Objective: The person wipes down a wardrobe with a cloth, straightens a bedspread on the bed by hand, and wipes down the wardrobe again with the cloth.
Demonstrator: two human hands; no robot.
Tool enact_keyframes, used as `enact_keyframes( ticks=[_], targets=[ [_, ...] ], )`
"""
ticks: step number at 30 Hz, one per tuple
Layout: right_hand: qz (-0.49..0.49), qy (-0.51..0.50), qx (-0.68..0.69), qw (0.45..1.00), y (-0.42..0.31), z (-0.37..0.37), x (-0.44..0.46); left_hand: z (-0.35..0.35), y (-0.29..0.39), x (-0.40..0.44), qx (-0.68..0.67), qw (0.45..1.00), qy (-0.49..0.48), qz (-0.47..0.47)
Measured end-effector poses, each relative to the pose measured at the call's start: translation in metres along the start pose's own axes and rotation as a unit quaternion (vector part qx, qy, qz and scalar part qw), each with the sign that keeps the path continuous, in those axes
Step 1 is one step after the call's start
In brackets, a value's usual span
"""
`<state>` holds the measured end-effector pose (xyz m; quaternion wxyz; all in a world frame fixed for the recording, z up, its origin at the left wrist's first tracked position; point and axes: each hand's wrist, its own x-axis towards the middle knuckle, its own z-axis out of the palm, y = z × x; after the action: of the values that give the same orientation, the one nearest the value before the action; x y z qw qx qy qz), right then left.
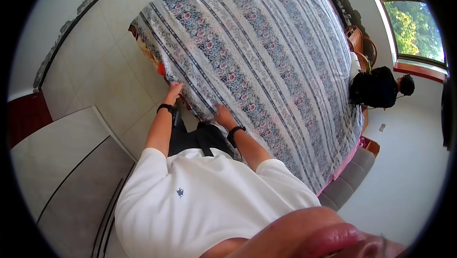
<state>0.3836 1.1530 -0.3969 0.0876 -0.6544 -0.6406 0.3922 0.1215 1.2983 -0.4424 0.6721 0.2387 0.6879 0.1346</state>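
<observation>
A bed sheet [247, 63] with floral bands and dark stripes covers the large bed in front of me. My left hand [175, 89] is at the sheet's near left edge, its fingers closed on the cloth. Farther right along the same side, my right hand [223, 116] has its fingers curled onto the sheet near my body. Small creases show in the cloth around it. Under the sheet's left edge, a brown and orange patterned cloth [151, 55] hangs out at the bed's corner.
A black bag [376, 88] sits at the bed's far right, near a wicker chair [357, 41] and a window [409, 20]. The grey padded headboard [350, 177] stands at the right. Pale floor tiles [109, 63] and a cabinet [71, 163] lie to my left.
</observation>
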Motion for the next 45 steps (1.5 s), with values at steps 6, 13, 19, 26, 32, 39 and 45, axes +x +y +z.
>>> enact_keyframes(
  ticks=[6, 13, 19, 26, 32, 39, 45],
  targets=[
    [0.095, 0.016, -0.007, 0.995, -0.036, -0.018, 0.052, -0.034, 0.077, 0.015, -0.052, 0.998, 0.019, 0.0],
    [0.118, 0.054, -0.069, 0.989, -0.08, 0.021, 0.122, -0.106, 0.117, 0.125, -0.039, 0.966, 0.245, 0.074],
    [0.11, -0.017, -0.055, 0.992, -0.224, 0.027, 0.237, -0.199, 0.215, 0.173, -0.098, 0.951, 0.261, 0.136],
    [0.172, 0.035, -0.23, 0.957, -0.293, 0.043, 0.327, -0.267, 0.279, 0.211, -0.227, 0.968, 0.095, 0.043],
    [0.178, 0.009, -0.23, 0.957, -0.275, 0.035, 0.318, -0.295, 0.275, 0.189, 0.137, 0.876, 0.323, 0.33],
    [0.124, 0.112, -0.195, 0.967, -0.298, 0.0, 0.249, -0.3, 0.316, 0.139, 0.111, 0.882, 0.283, 0.359],
    [0.131, 0.153, -0.15, 0.968, -0.284, 0.05, 0.231, -0.322, 0.317, 0.143, -0.225, 0.944, -0.038, 0.24]
  ],
)
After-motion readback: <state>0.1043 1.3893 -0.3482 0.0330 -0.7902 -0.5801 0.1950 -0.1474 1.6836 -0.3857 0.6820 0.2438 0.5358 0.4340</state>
